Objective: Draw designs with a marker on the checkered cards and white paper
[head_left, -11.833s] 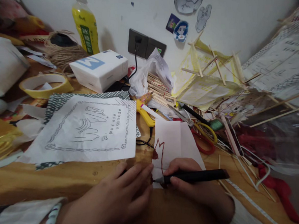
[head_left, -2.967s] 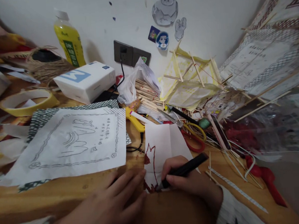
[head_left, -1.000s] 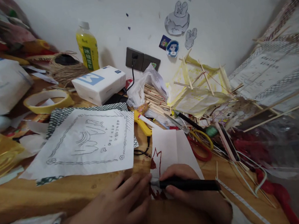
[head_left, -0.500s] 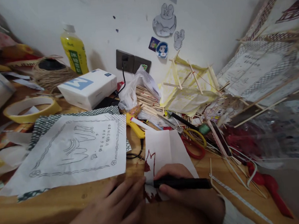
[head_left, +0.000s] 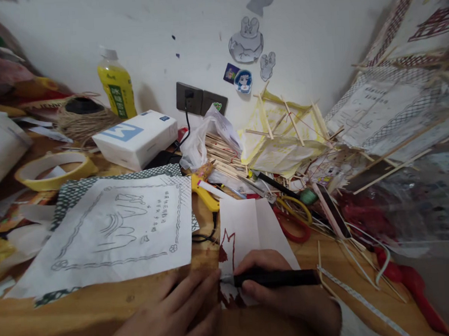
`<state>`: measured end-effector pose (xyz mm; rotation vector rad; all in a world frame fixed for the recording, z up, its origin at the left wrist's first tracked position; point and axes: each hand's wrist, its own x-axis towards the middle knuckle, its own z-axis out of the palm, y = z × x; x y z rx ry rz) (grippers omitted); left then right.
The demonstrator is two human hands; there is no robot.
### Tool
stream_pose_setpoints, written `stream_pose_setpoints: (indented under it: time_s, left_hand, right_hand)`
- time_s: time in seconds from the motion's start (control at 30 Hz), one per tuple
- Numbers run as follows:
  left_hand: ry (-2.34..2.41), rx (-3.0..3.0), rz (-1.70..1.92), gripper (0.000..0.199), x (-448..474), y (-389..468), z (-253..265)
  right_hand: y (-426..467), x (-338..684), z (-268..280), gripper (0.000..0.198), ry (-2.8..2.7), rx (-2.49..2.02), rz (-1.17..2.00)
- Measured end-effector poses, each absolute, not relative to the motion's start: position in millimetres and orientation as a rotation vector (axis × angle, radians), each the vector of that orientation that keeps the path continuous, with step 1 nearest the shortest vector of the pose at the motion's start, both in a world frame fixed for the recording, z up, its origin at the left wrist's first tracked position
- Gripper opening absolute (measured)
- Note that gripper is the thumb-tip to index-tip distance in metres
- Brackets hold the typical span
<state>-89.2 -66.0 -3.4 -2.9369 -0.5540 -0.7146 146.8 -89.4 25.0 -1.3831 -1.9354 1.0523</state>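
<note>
In my right hand (head_left: 265, 277) is a thick black marker pen (head_left: 280, 277), lying nearly level between thumb and fingers. Its pale tip end points left, over a folded white paper (head_left: 239, 220). Dark red outlines and filled patches (head_left: 225, 251) mark the left side of this paper. My left hand (head_left: 180, 307) lies flat with its fingers stretched out, fingertips at the paper's left edge near the pen tip. Left of it, a white sheet with pencil drawing and writing (head_left: 125, 225) rests on a green patterned sheet (head_left: 68, 198).
Behind the paper are a yellow glue gun (head_left: 207, 197), red and yellow-handled scissors (head_left: 296, 229) and a bundle of thin sticks (head_left: 226, 155). Yellow paper on a stick frame (head_left: 284, 154) leans at the wall. A white box (head_left: 135, 140), tape roll (head_left: 53, 171) and bottle (head_left: 117, 91) stand back left.
The whole view has shifted slightly, with things lower and a little farther right in the picture. Both hands keep nearly the same place on the paper, the pen still held in the right.
</note>
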Motion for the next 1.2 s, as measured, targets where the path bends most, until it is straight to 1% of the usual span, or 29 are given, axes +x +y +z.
stream_pose_setpoints:
  time_s: [0.13, 0.3, 0.47, 0.6, 0.73, 1.07, 1.2]
  left_hand:
    - [-0.55, -2.953, -0.68, 0.02, -89.6, -67.5, -4.2]
    - [-0.559, -2.911, -0.706, 0.016, -87.2, -68.5, -1.7]
    - [-0.541, -2.943, -0.698, 0.023, -86.5, -68.1, 1.4]
    - [-0.546, -2.946, -0.68, 0.023, -87.7, -68.6, -1.0]
    - [-0.576, -2.965, -0.673, 0.027, -88.3, -69.6, -3.7]
    - [-0.574, -3.005, -0.637, 0.03, -89.6, -69.4, -0.3]
    - [-0.553, -3.014, -0.623, 0.029, -89.9, -69.7, -2.3]
  right_hand:
    - [-88.6, 146.0, 26.1, 0.023, -1.946, -1.366, 1.084]
    - [-90.1, 146.3, 26.8, 0.025, -1.947, -1.391, 1.088]
    - [-89.9, 147.1, 26.0, 0.025, -1.95, -1.409, 1.05]
    - [-89.4, 147.1, 24.7, 0.027, -1.953, -1.394, 1.074]
    - [-89.4, 146.7, 25.2, 0.029, -1.944, -1.361, 1.107]
    - [-88.6, 148.0, 25.3, 0.028, -1.97, -1.375, 1.07]
    - [-87.6, 147.9, 26.3, 0.028, -1.969, -1.386, 1.1]
